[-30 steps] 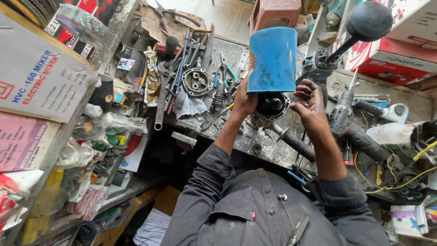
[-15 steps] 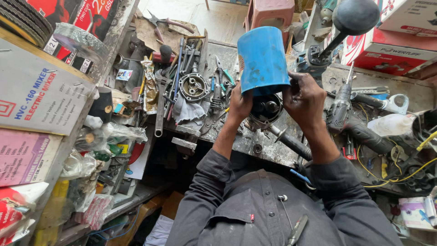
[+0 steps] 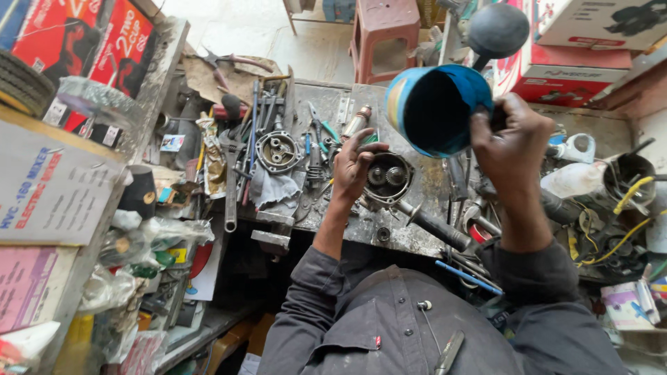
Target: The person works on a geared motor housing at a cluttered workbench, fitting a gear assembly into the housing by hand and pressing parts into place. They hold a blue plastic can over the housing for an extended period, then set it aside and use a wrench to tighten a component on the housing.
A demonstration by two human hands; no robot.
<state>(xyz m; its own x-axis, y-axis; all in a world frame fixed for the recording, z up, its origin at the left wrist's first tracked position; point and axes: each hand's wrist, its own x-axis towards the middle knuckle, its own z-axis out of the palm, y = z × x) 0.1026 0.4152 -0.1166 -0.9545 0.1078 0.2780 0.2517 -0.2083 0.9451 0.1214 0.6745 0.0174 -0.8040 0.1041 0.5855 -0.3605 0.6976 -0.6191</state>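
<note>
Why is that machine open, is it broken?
The blue cover is lifted off in the right hand, baring greasy gears that the left hand steadies. Loose tools clutter the bench; no breakage shows.
</note>
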